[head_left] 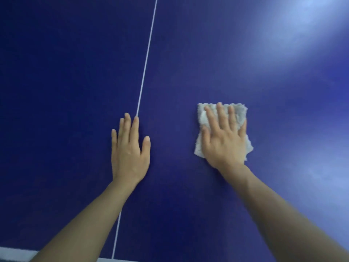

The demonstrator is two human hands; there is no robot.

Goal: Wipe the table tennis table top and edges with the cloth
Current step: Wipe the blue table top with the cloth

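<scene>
Blue counter fills view. Right hand flat, fingers straight, pressing cloth; left hand flat, bracing, holding nothing. Top-wiping under way; next: steady sweeping pressure, edges later.

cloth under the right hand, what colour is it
White to off-white, with a fluffy texture; the cloth shows in the head view, the only one here.

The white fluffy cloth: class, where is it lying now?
In the head view, the white fluffy cloth lies flat under the right hand, right of the white centre line.
</scene>
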